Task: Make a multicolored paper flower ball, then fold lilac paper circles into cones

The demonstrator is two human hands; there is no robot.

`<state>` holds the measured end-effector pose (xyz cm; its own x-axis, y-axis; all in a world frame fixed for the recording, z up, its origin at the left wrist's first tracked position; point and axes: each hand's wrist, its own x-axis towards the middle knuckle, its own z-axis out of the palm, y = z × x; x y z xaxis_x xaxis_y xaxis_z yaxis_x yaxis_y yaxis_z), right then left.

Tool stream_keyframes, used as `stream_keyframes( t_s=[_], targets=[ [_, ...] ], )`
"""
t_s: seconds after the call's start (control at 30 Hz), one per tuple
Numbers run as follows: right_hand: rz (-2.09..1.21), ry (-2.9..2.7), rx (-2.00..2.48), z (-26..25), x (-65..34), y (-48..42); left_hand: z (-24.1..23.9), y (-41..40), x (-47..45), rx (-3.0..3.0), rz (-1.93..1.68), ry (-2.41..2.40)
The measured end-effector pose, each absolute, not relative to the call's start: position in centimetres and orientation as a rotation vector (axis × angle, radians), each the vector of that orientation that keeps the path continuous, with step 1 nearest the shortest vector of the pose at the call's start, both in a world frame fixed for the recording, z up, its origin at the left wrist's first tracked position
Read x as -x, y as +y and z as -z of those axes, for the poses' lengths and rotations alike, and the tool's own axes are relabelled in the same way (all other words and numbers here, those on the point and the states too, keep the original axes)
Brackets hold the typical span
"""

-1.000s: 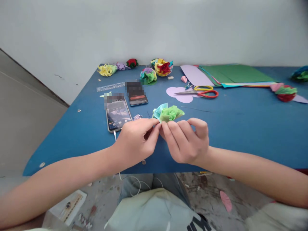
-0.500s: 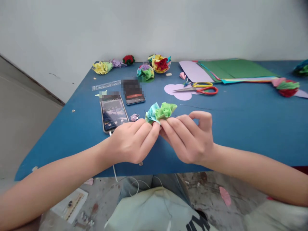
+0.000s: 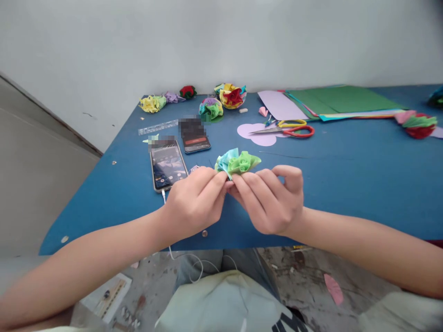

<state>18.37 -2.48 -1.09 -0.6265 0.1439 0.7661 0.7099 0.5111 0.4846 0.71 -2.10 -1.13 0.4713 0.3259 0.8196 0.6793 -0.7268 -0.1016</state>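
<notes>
A small crumpled paper flower (image 3: pixel 237 162), light blue and light green, is held just above the near part of the blue table (image 3: pixel 346 184). My left hand (image 3: pixel 194 203) pinches its base from the left with closed fingers. My right hand (image 3: pixel 270 198) pinches the same base from the right, fingers curled. The fingertips of both hands meet under the flower.
Two phones (image 3: pixel 168 163) (image 3: pixel 194 133) lie left of the flower, one with a white cable. Scissors (image 3: pixel 287 130) rest on a lilac paper shape. Coloured paper sheets (image 3: pixel 332 103) lie at the back right. Several finished paper flowers (image 3: pixel 232 96) and a clear ruler (image 3: pixel 158 126) sit at the back.
Both hands have kept their pinch on the flower, working at its base. The flower has turned and shifted slightly. The camera view has moved a little.
</notes>
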Motion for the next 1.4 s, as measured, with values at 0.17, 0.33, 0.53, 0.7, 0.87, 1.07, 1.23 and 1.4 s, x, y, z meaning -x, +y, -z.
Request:
stream_keyframes(
  t_s=[0.17,0.33,0.53,0.7,0.87,1.07,1.23,1.4],
  targets=[
    [1.063,-2.079,0.676,1.3,-18.3,-2.5,1.1,-2.2,-0.8,2.386,1.202,-0.833],
    [0.852,-2.160,0.670,1.4,-18.8,-2.2,0.9,-1.9,-0.6,2.392,1.197,-0.836],
    [0.164,-1.950,0.763,-0.1,-21.2,-0.1,0.6,-0.5,1.3,2.542,1.006,-0.587],
    [-0.264,-2.163,0.771,-0.4,-22.4,2.0,0.1,-0.2,2.0,2.593,0.908,-0.400],
    [-0.380,-2.219,0.742,0.2,-22.3,2.0,0.2,-0.1,1.9,2.620,0.850,-0.321],
    [-0.295,-2.273,0.663,1.1,-22.1,1.9,0.3,0.4,1.8,2.689,0.847,-0.275],
    [-0.225,-2.331,0.621,1.2,-22.2,2.0,0.3,0.5,1.8,2.696,0.868,-0.308],
    [-0.270,-2.292,0.646,1.2,-22.1,1.9,0.0,0.0,1.6,2.960,0.906,-0.643]
  ],
)
